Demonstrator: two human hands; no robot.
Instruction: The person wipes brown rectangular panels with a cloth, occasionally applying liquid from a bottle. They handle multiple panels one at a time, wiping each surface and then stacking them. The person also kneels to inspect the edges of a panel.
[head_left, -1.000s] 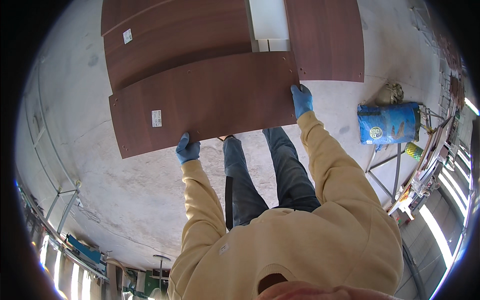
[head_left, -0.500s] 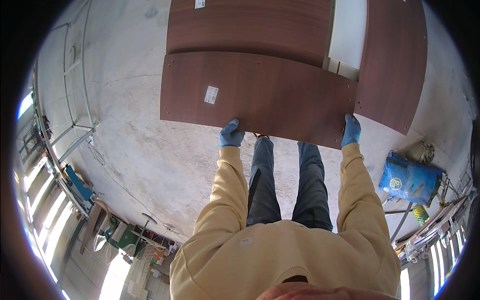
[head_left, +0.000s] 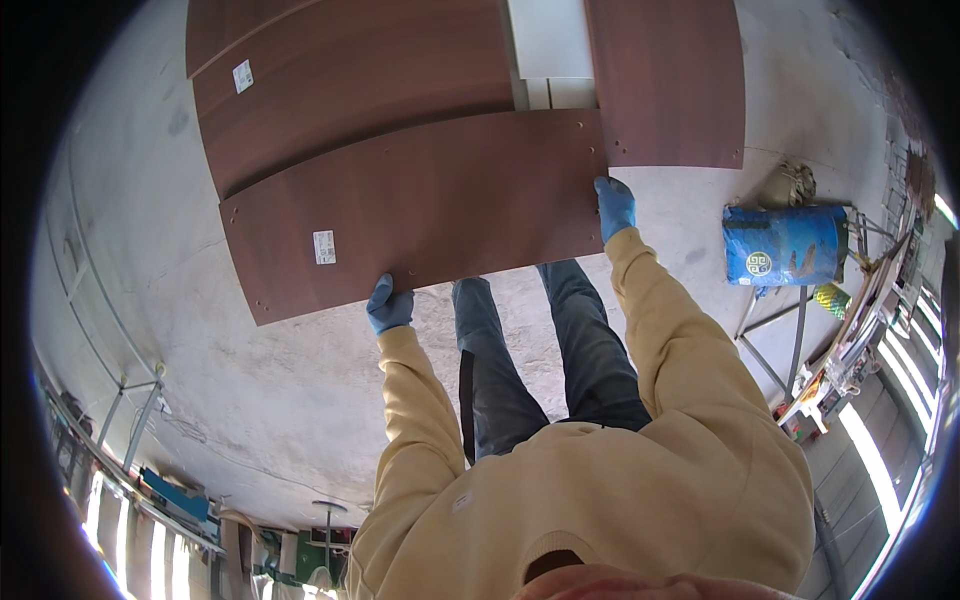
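A long reddish-brown wooden panel (head_left: 450, 200) with small holes near its corners and a white label spans the space before my legs. My left hand (head_left: 389, 304), in a blue glove, grips its near edge left of the middle. The right-hand end is held by my right hand (head_left: 616, 208), also gloved in blue, near the corner. Both hands are closed on the panel; the fingers beneath it are hidden. Beyond lies a larger brown panel (head_left: 360, 90) with a white label, partly covered by the held one. Another brown panel (head_left: 670, 80) lies at the right.
A white board (head_left: 550, 40) shows between the far panels. On the right, a blue printed sack (head_left: 785, 245) rests by a metal stand (head_left: 797, 340). Metal frame tubing (head_left: 110, 290) stands at the left on the grey concrete floor (head_left: 250, 420). Clutter lines the walls.
The view has turned to the right, so the panels and my hands appear farther left and tilted. Both hands keep their hold on the long panel.
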